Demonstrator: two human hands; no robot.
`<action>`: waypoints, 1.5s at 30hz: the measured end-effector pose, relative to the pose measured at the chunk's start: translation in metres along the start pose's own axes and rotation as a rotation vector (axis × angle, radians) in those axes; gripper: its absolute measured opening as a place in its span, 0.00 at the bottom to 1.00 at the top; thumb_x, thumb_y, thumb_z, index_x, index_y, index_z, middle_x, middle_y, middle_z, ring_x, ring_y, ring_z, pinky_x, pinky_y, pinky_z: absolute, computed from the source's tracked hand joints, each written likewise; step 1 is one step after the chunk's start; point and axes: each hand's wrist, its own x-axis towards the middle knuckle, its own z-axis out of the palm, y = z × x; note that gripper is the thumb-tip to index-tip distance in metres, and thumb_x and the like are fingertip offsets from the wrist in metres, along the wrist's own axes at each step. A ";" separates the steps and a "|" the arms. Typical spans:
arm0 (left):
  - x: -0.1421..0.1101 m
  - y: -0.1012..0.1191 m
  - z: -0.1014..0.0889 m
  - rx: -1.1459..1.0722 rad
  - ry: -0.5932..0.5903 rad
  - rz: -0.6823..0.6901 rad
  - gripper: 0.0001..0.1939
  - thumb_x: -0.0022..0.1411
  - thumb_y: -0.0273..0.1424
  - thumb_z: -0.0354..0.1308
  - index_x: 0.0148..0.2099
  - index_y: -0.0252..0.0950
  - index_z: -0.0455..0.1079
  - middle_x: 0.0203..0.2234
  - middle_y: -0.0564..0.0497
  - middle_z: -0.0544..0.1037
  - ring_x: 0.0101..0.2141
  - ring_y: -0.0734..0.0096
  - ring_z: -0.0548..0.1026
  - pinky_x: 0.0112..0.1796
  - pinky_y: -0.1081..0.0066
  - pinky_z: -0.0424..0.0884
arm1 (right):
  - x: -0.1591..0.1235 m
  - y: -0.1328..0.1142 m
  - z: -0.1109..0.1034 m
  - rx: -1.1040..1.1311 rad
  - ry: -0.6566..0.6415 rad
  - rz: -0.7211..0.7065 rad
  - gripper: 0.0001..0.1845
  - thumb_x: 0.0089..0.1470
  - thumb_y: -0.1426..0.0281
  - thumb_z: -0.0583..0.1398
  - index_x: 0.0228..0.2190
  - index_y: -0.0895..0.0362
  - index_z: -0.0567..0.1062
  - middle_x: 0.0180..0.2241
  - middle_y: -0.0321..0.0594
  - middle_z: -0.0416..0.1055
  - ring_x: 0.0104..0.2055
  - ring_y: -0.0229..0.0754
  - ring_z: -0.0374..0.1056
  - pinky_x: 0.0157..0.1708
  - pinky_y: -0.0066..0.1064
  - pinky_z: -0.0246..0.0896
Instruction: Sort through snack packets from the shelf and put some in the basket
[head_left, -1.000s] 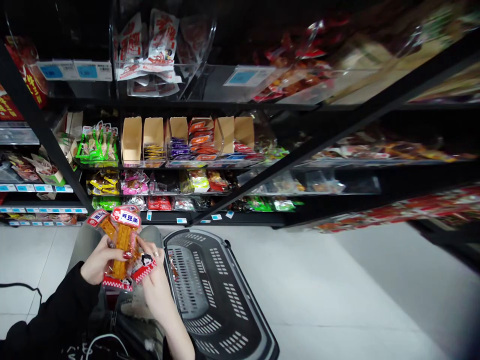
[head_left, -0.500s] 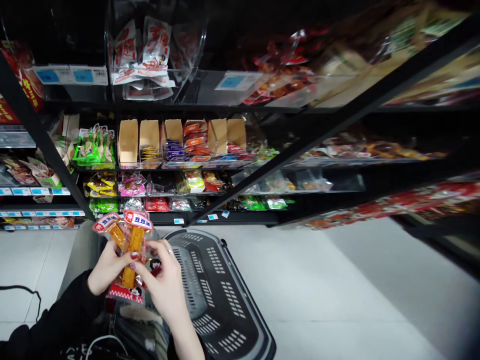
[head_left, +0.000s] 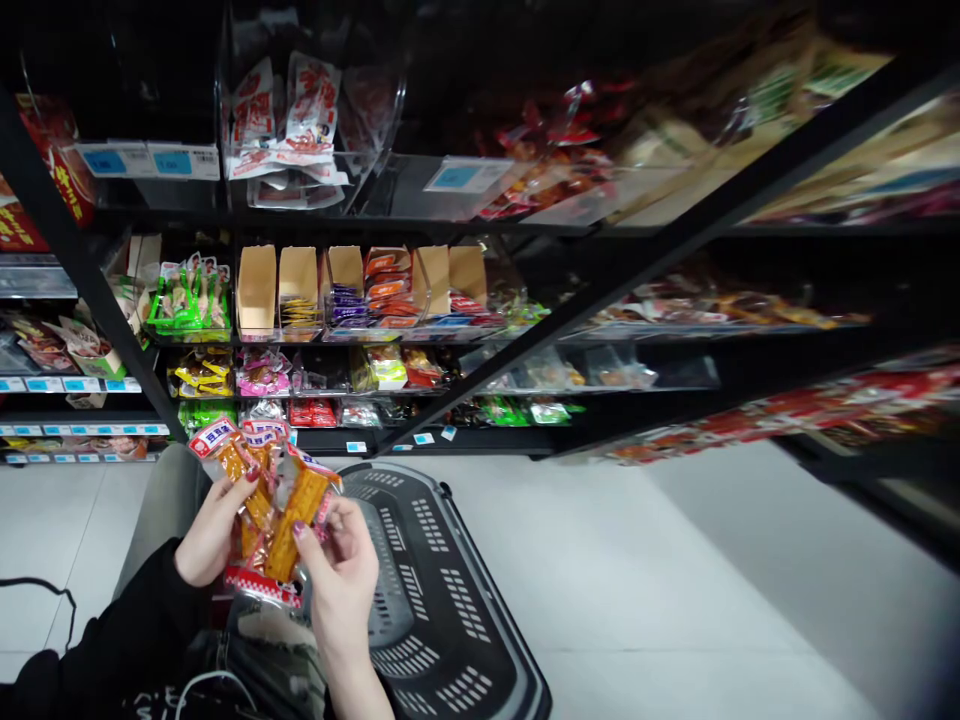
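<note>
Several clear snack packets with red-and-white ends and orange-brown sticks inside are spread like a fan between my hands, above my lap. My left hand [head_left: 217,525] is closed on the left-hand snack packets [head_left: 246,478], its thumb lying across the front. With thumb and fingers my right hand [head_left: 341,560] pinches the right-hand snack packet [head_left: 298,515], which leans to the right. The packets overlap at their lower ends. Behind them, my fingers are partly hidden.
A black shopping basket [head_left: 442,580] with slotted sides is on the tiled floor [head_left: 637,580], right beside my right forearm. Ahead stands a dark shelf rack with open card boxes [head_left: 298,280], green packets [head_left: 191,295] and white-red pouches [head_left: 311,110]. A slanted black post [head_left: 637,275] crosses the right side.
My right hand has drawn one snack packet out to the right, fanning the bunch so that more packets show. My left hand keeps its hold. The camera view has shifted slightly.
</note>
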 end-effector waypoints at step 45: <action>-0.014 0.006 -0.026 -0.028 -0.266 -0.134 0.21 0.38 0.41 0.70 0.34 0.36 0.73 0.30 0.47 0.80 0.44 0.51 0.75 0.44 0.60 0.72 | 0.006 -0.013 0.011 -0.478 0.025 -0.083 0.13 0.54 0.64 0.57 0.41 0.55 0.67 0.25 0.34 0.68 0.25 0.37 0.66 0.28 0.29 0.61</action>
